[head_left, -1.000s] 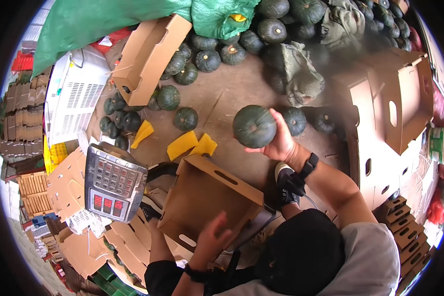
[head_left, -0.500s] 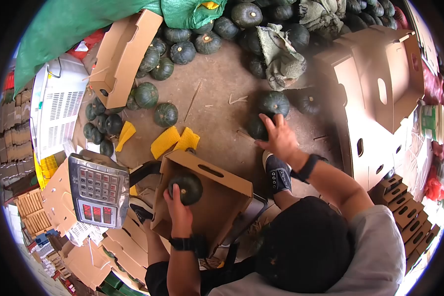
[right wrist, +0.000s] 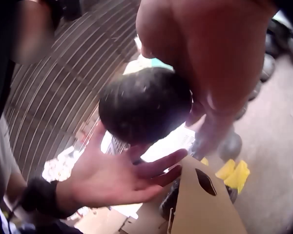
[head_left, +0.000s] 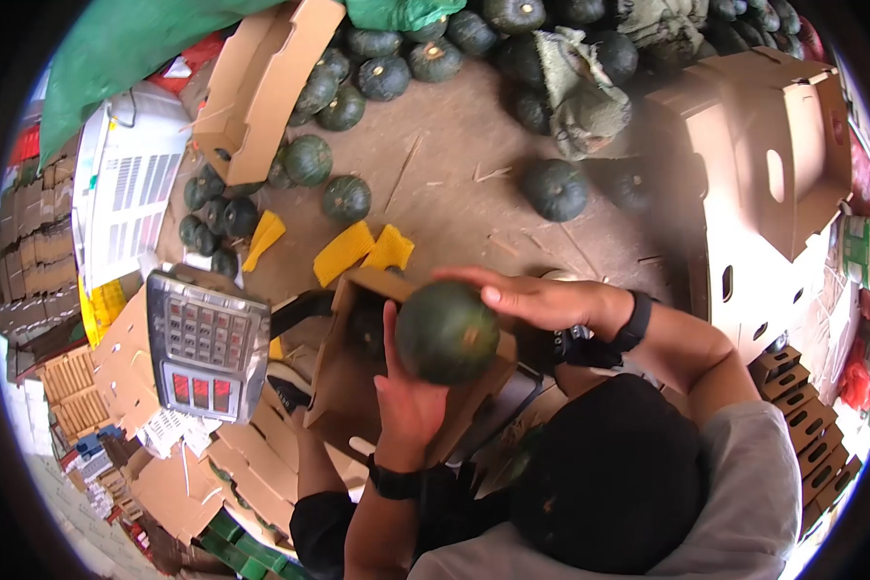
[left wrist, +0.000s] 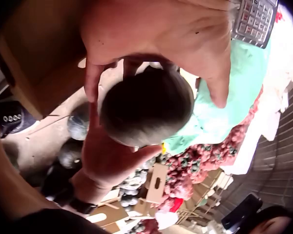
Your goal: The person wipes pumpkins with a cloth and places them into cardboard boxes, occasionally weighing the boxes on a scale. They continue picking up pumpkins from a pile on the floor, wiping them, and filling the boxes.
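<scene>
A dark green pumpkin [head_left: 448, 332] is held up over an open cardboard box [head_left: 342, 394]. My right hand [head_left: 551, 302] grips it from the upper right side, fingers along its top. Under and left of it is my left hand [head_left: 411, 401], palm turned up and fingers extended; in the right wrist view the left hand's fingers [right wrist: 156, 168] spread below the pumpkin [right wrist: 145, 105]. Inside the box, partly hidden by the held one, lies another dark pumpkin [head_left: 365, 327]. Beside the box stands a scale display [head_left: 209, 345] with a keypad and red digits.
Several pumpkins lie on the floor, one [head_left: 555, 189] ahead on the right and one [head_left: 346, 198] ahead on the left. Yellow foam nets [head_left: 343, 253] lie beyond the box. A tipped cardboard box [head_left: 261, 87] stands at the far left, stacked cartons [head_left: 735, 193] at the right.
My left hand lowered one pumpkin into the box and let it go. My right hand reached to the floor, took another pumpkin and brought it back over the box to the left hand.
</scene>
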Action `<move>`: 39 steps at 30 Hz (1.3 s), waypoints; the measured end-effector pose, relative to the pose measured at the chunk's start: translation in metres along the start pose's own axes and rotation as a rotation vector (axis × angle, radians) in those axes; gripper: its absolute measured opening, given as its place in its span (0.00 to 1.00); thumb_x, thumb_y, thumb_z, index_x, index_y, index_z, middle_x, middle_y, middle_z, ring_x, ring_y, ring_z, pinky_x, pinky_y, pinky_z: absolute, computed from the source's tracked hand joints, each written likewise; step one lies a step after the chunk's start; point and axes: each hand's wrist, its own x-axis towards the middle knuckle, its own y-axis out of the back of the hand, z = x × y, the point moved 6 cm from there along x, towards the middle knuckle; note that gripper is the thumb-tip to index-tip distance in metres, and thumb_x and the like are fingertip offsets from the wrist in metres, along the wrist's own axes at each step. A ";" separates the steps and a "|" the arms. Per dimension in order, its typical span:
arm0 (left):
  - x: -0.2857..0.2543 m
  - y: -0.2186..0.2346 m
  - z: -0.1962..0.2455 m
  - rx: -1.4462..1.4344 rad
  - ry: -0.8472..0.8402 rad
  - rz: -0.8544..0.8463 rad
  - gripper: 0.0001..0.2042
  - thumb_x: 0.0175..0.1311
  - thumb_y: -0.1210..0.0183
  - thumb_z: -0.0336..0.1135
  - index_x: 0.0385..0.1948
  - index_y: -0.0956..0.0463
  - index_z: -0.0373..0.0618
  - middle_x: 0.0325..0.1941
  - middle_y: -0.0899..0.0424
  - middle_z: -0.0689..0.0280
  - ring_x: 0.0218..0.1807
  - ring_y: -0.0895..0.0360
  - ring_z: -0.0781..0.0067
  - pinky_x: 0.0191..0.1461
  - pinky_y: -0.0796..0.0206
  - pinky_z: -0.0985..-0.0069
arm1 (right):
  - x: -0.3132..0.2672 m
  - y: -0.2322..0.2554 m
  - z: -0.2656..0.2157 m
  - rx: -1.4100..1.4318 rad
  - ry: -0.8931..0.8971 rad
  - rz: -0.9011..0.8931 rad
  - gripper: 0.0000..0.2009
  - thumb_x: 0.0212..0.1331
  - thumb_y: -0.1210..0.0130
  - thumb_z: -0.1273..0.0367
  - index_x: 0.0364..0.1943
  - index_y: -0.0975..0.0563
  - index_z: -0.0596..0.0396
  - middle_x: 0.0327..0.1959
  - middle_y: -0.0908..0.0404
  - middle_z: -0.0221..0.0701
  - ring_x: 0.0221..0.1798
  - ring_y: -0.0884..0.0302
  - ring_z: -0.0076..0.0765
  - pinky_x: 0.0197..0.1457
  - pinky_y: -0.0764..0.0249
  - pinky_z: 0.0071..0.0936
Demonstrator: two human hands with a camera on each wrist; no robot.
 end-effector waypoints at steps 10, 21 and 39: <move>-0.031 0.070 -0.022 -0.336 0.237 0.064 0.30 0.69 0.57 0.57 0.66 0.40 0.45 0.68 0.34 0.57 0.67 0.34 0.54 0.70 0.45 0.52 | -0.022 0.147 0.033 -1.832 -0.367 0.787 0.34 0.46 0.33 0.63 0.62 0.32 0.36 0.66 0.38 0.36 0.69 0.42 0.45 0.63 0.35 0.55; -0.005 0.111 -0.074 0.315 0.279 0.165 0.21 0.66 0.43 0.38 0.59 0.32 0.44 0.56 0.26 0.60 0.60 0.29 0.63 0.63 0.36 0.65 | -0.063 0.111 0.027 0.953 0.129 0.335 0.32 0.59 0.56 0.40 0.65 0.33 0.38 0.64 0.30 0.37 0.62 0.29 0.52 0.59 0.34 0.66; -0.046 0.122 0.028 0.509 0.091 0.552 0.36 0.62 0.42 0.52 0.69 0.48 0.56 0.72 0.47 0.59 0.67 0.38 0.55 0.51 0.29 0.58 | -0.072 0.153 -0.043 -1.397 0.253 1.256 0.35 0.44 0.32 0.62 0.62 0.32 0.42 0.61 0.36 0.50 0.60 0.33 0.56 0.60 0.29 0.42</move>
